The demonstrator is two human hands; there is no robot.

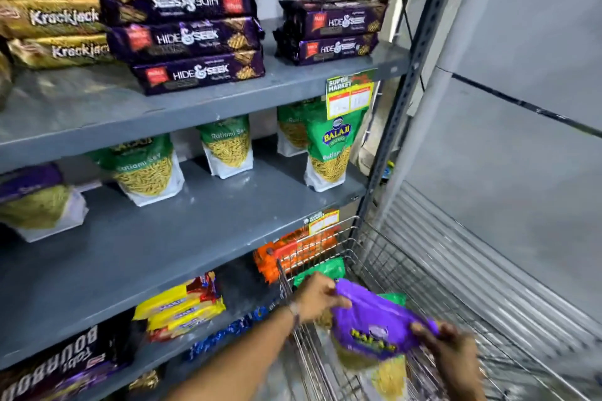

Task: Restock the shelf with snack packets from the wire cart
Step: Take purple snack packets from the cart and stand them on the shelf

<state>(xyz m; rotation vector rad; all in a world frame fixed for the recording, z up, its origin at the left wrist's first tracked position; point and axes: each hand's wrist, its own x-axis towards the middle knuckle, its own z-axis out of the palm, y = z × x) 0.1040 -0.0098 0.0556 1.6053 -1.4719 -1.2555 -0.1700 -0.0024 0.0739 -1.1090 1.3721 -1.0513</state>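
Over the wire cart (384, 257), both hands hold a purple Balaji snack packet (374, 325): the left hand (317, 298) pinches its top edge and the right hand (448, 343) grips the far corner. It looks light, soft and crinkly, its contents likely brittle, so holding the sealed edges seems wisest. Glossy purple above, its yellow snack shows below

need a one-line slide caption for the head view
Both hands, left and right, hold a purple snack packet over the wire cart beside grey metal shelves.
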